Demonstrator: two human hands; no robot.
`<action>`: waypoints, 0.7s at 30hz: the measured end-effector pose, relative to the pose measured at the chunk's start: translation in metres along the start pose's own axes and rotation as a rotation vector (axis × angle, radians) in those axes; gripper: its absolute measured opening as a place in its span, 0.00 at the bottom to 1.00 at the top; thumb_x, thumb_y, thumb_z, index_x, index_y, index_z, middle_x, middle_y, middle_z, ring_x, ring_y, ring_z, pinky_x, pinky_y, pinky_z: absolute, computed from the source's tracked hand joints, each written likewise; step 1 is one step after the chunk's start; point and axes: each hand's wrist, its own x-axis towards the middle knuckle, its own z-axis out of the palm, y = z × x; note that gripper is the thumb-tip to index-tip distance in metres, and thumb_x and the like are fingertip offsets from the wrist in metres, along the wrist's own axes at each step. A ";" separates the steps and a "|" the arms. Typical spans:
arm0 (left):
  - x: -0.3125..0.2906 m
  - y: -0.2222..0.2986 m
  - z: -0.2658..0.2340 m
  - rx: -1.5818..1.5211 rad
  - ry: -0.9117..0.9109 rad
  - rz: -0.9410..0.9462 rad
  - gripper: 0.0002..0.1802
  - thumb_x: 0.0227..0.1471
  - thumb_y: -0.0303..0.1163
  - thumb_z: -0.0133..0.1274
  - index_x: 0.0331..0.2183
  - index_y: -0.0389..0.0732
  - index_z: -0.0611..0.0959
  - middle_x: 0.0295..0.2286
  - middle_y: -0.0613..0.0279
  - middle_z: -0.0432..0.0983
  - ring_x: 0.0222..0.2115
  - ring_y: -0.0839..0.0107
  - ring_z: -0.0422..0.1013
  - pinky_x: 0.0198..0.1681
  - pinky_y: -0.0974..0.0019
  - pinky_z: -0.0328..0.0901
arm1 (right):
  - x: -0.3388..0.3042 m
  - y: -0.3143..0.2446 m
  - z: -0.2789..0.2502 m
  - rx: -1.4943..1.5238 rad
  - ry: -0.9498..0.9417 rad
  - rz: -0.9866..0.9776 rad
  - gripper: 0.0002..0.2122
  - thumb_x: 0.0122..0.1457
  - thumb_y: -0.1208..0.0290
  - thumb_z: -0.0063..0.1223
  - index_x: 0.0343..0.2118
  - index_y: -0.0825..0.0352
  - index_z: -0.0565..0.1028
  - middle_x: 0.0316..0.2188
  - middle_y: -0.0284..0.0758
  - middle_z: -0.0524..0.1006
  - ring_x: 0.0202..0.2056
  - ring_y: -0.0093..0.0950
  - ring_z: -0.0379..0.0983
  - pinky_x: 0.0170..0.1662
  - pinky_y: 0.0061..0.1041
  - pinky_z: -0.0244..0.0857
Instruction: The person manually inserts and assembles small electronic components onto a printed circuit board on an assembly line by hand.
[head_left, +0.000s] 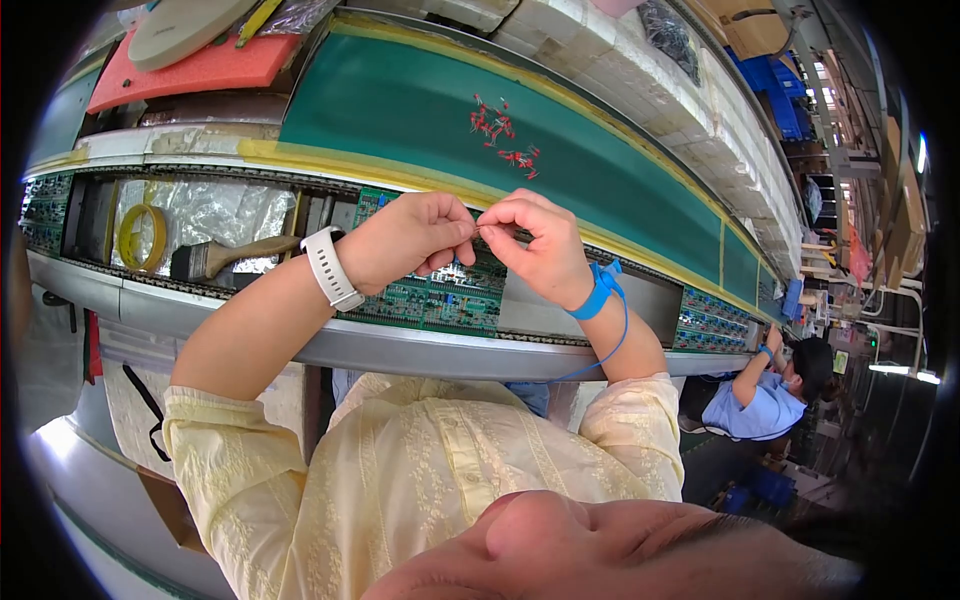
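Note:
My left hand [412, 240], with a white watch on its wrist, is closed in a pinch. Against its fingertips comes my right hand [545, 245], also pinching, with a blue wrist strap and cord. Something tiny and thin shows where the fingertips meet, too small to name. Both hands are above a green circuit board [430, 306] lying in the conveyor track, and they cover part of it. Beyond them, small red parts with thin wire leads [492, 122] lie in two loose heaps on the green work surface [390, 90].
Left in the track are a wooden-handled brush [225, 256] and a yellow tape roll [142, 238] on clear plastic. More circuit boards [710, 322] sit to the right. Red foam [190, 75] is at the far left. A co-worker [760, 395] in blue works farther right.

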 end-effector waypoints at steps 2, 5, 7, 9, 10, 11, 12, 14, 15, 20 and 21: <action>-0.002 0.003 0.001 -0.003 0.007 -0.003 0.06 0.53 0.30 0.44 0.30 0.37 0.72 0.22 0.64 0.72 0.15 0.84 0.59 0.16 0.80 0.56 | 0.000 -0.002 0.000 -0.005 -0.002 -0.005 0.03 0.47 0.79 0.54 0.27 0.68 0.73 0.23 0.33 0.71 0.23 0.22 0.67 0.26 0.19 0.62; -0.001 0.004 -0.001 -0.026 0.068 0.011 0.07 0.53 0.30 0.44 0.31 0.36 0.73 0.22 0.63 0.72 0.16 0.83 0.60 0.16 0.79 0.56 | -0.001 -0.003 -0.005 -0.011 0.018 -0.038 0.04 0.47 0.80 0.53 0.27 0.67 0.73 0.24 0.34 0.71 0.24 0.23 0.67 0.27 0.20 0.62; 0.000 0.004 -0.003 -0.048 0.124 0.028 0.07 0.53 0.30 0.43 0.32 0.36 0.73 0.23 0.63 0.72 0.16 0.83 0.60 0.17 0.79 0.56 | -0.002 -0.003 -0.007 -0.048 -0.069 -0.089 0.04 0.46 0.80 0.53 0.26 0.66 0.73 0.24 0.33 0.70 0.24 0.27 0.68 0.27 0.22 0.63; 0.001 0.004 -0.005 -0.085 0.184 0.033 0.07 0.54 0.30 0.41 0.33 0.38 0.72 0.24 0.65 0.72 0.17 0.84 0.60 0.17 0.80 0.54 | -0.004 -0.003 -0.003 -0.121 -0.191 -0.108 0.03 0.45 0.79 0.52 0.25 0.65 0.72 0.23 0.33 0.69 0.24 0.29 0.68 0.27 0.24 0.63; 0.001 0.004 -0.005 -0.086 0.183 0.033 0.07 0.54 0.30 0.41 0.33 0.38 0.72 0.24 0.65 0.72 0.17 0.84 0.60 0.17 0.80 0.54 | -0.006 -0.003 -0.002 -0.200 -0.304 -0.124 0.03 0.45 0.77 0.52 0.24 0.65 0.72 0.23 0.33 0.69 0.25 0.31 0.68 0.27 0.26 0.63; 0.002 0.005 -0.005 -0.103 0.194 0.023 0.07 0.54 0.29 0.41 0.33 0.38 0.72 0.24 0.65 0.72 0.17 0.83 0.60 0.17 0.80 0.54 | -0.007 -0.003 -0.001 -0.201 -0.304 -0.123 0.03 0.45 0.77 0.52 0.24 0.65 0.72 0.23 0.33 0.69 0.25 0.31 0.68 0.27 0.26 0.63; 0.002 0.005 -0.005 -0.119 0.205 0.014 0.07 0.54 0.28 0.40 0.33 0.38 0.72 0.24 0.65 0.72 0.17 0.83 0.60 0.17 0.80 0.54 | -0.007 -0.002 0.001 -0.232 -0.339 -0.139 0.02 0.45 0.76 0.51 0.24 0.64 0.72 0.23 0.33 0.69 0.25 0.32 0.68 0.27 0.28 0.63; 0.003 0.004 -0.006 -0.114 0.195 0.024 0.07 0.54 0.28 0.40 0.34 0.38 0.71 0.24 0.65 0.72 0.17 0.83 0.60 0.17 0.80 0.54 | -0.008 0.000 0.004 -0.262 -0.375 -0.156 0.02 0.46 0.74 0.50 0.23 0.64 0.71 0.23 0.34 0.68 0.26 0.33 0.68 0.27 0.30 0.64; 0.003 0.003 -0.006 -0.108 0.185 0.035 0.07 0.54 0.27 0.40 0.34 0.38 0.71 0.24 0.65 0.71 0.17 0.84 0.60 0.18 0.80 0.54 | -0.008 0.001 0.006 -0.288 -0.386 -0.155 0.02 0.46 0.73 0.50 0.23 0.64 0.71 0.23 0.34 0.69 0.26 0.33 0.68 0.28 0.31 0.64; 0.003 0.003 -0.006 -0.109 0.204 0.061 0.07 0.53 0.27 0.41 0.35 0.36 0.70 0.24 0.62 0.72 0.17 0.82 0.60 0.18 0.79 0.56 | -0.007 0.001 0.008 -0.365 -0.408 -0.145 0.02 0.47 0.72 0.49 0.23 0.64 0.72 0.24 0.34 0.69 0.27 0.34 0.69 0.28 0.32 0.65; 0.003 0.003 -0.006 -0.106 0.202 0.061 0.07 0.53 0.27 0.41 0.35 0.36 0.70 0.24 0.62 0.72 0.17 0.83 0.59 0.18 0.79 0.56 | -0.007 0.001 0.008 -0.370 -0.405 -0.154 0.02 0.47 0.73 0.49 0.23 0.64 0.72 0.24 0.34 0.69 0.27 0.34 0.69 0.28 0.32 0.64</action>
